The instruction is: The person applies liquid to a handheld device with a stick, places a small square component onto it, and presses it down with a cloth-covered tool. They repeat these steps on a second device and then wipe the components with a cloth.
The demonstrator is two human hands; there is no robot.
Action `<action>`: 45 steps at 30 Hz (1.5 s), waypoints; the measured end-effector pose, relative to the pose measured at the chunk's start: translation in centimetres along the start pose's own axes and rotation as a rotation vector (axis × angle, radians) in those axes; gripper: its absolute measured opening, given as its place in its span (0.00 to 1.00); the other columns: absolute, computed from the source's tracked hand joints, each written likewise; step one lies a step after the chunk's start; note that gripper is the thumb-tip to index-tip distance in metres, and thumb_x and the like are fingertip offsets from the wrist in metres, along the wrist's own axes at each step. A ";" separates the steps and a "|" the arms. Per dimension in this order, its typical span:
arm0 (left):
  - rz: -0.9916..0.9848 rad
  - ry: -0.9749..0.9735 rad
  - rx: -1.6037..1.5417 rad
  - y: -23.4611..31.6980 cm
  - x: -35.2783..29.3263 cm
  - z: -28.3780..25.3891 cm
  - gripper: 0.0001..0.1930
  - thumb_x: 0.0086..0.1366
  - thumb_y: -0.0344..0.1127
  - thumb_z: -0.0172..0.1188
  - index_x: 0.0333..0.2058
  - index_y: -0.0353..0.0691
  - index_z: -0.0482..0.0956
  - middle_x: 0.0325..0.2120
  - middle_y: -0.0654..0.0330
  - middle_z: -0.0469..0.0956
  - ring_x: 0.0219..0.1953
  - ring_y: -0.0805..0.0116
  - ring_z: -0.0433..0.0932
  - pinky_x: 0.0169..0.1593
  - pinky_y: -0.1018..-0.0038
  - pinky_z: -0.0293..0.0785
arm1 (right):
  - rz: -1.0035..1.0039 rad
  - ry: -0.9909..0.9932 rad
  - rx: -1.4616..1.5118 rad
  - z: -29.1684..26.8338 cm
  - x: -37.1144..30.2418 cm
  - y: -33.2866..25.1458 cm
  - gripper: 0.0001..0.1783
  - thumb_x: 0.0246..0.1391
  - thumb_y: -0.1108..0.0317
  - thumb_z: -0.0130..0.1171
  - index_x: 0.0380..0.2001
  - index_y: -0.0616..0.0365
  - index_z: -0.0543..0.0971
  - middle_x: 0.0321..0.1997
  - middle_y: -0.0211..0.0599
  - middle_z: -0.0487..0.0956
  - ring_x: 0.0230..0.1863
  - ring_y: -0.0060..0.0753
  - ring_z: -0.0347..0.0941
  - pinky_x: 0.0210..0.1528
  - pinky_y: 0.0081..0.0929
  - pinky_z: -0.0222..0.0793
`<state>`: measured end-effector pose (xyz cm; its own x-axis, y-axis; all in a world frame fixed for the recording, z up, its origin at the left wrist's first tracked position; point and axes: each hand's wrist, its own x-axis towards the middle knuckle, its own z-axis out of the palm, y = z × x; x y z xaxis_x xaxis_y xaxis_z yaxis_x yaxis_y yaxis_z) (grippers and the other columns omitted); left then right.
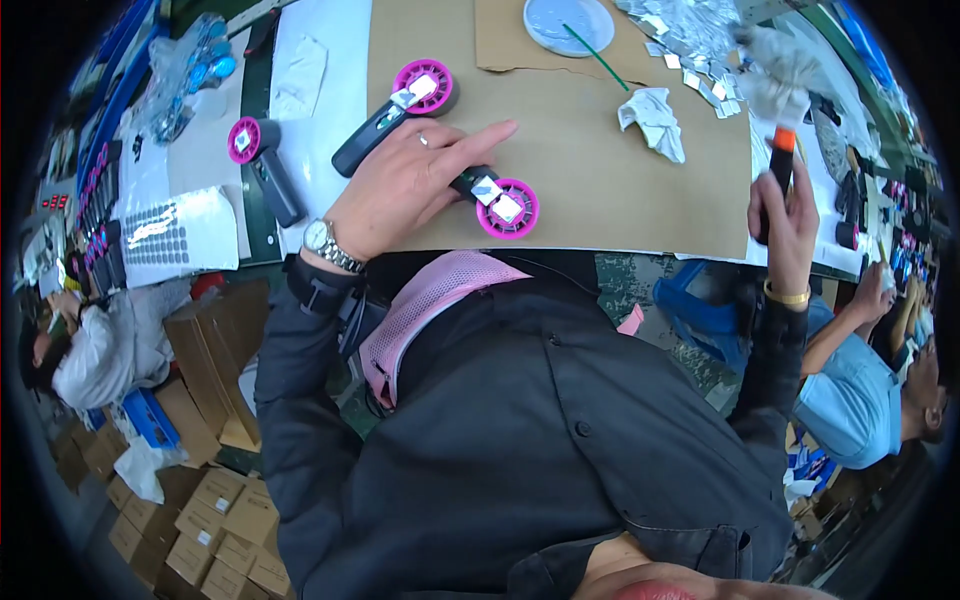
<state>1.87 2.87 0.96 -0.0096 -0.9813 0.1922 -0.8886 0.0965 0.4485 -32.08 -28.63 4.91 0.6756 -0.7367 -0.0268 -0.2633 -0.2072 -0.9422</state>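
Note:
My left hand (400,185) is bent over the black handle of a handheld fan-like device with a pink spoked head (519,222). One finger stretches out to the right; the other fingertips are hidden. Just beyond that hand lies a second such device (362,143), its pink head bearing white and silvery pieces. A third pink-headed device (275,188) rests farther left. At the right, my right hand (790,220) grips the black handle of what looks like a brush (785,140), with an orange collar and a pale, blurred head.
A brown cardboard sheet (600,190) covers the table's middle. Crumpled white tissue (655,122), a round pale dish (568,25) with a green stick, and small silvery squares (712,88) lie toward the back. A sheet of dark round stickers (180,232) is at left. Co-workers sit on both sides.

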 end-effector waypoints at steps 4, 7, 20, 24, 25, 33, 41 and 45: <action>0.010 -0.003 -0.039 -0.6 0.0 -0.1 0.51 0.60 0.25 0.73 0.80 0.50 0.60 0.49 0.65 0.89 0.54 0.57 0.82 0.66 0.60 0.72 | -0.168 -0.242 -0.338 1.0 -4.1 -2.4 0.26 0.74 0.78 0.58 0.73 0.64 0.75 0.31 0.27 0.78 0.24 0.15 0.65 0.29 0.17 0.60; 0.014 0.013 -0.046 -0.7 -0.2 0.2 0.51 0.61 0.26 0.73 0.81 0.51 0.59 0.50 0.65 0.90 0.54 0.56 0.82 0.67 0.60 0.72 | -0.433 -0.501 -0.349 4.0 -4.2 -5.0 0.30 0.67 0.84 0.61 0.72 0.65 0.77 0.31 0.32 0.79 0.26 0.24 0.69 0.32 0.25 0.66; 0.012 -0.010 -0.091 -1.8 -0.4 1.2 0.55 0.58 0.23 0.73 0.82 0.52 0.57 0.56 0.64 0.88 0.55 0.53 0.80 0.70 0.56 0.70 | -0.443 -0.669 -0.572 6.6 -4.2 -8.1 0.33 0.60 0.87 0.65 0.70 0.64 0.80 0.27 0.40 0.74 0.26 0.36 0.70 0.33 0.32 0.67; 0.026 -0.017 -0.096 -2.2 -0.4 1.4 0.55 0.58 0.24 0.73 0.82 0.52 0.56 0.56 0.63 0.87 0.55 0.53 0.80 0.70 0.56 0.71 | -0.436 -0.641 -0.611 6.8 -4.6 -8.4 0.33 0.60 0.87 0.66 0.70 0.62 0.81 0.26 0.39 0.74 0.26 0.36 0.71 0.32 0.32 0.68; 0.019 -0.027 -0.102 -2.3 -0.4 1.3 0.55 0.58 0.24 0.74 0.82 0.52 0.56 0.56 0.63 0.87 0.55 0.53 0.80 0.70 0.56 0.71 | -0.452 -0.640 -0.629 6.8 -4.7 -8.5 0.33 0.60 0.87 0.66 0.70 0.61 0.81 0.27 0.40 0.74 0.25 0.37 0.71 0.32 0.32 0.68; 0.022 -0.034 -0.095 -2.4 -0.4 1.4 0.55 0.60 0.25 0.74 0.83 0.52 0.55 0.56 0.63 0.87 0.55 0.53 0.80 0.69 0.57 0.72 | -0.527 -0.627 -0.723 7.3 -5.0 -8.7 0.35 0.60 0.86 0.67 0.70 0.55 0.82 0.29 0.41 0.77 0.25 0.39 0.72 0.30 0.34 0.69; 0.076 0.003 -0.083 -2.8 -0.4 1.6 0.54 0.61 0.27 0.74 0.83 0.51 0.55 0.51 0.61 0.87 0.52 0.53 0.81 0.65 0.57 0.74 | -0.535 -0.625 -0.759 7.2 -5.2 -8.7 0.35 0.59 0.86 0.67 0.70 0.55 0.82 0.29 0.41 0.77 0.24 0.39 0.72 0.30 0.35 0.69; 0.043 -0.030 -0.094 -2.8 -0.4 1.5 0.55 0.61 0.26 0.73 0.83 0.52 0.54 0.55 0.62 0.87 0.55 0.54 0.80 0.68 0.56 0.72 | -0.564 -0.619 -0.754 7.2 -5.1 -9.2 0.35 0.58 0.86 0.67 0.69 0.56 0.82 0.29 0.41 0.77 0.24 0.40 0.73 0.30 0.35 0.69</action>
<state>3.62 2.72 -1.68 -0.0618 -0.9804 0.1872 -0.8399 0.1524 0.5209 -28.16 -18.31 11.32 0.9997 -0.0122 -0.0191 -0.0193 -0.9001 -0.4352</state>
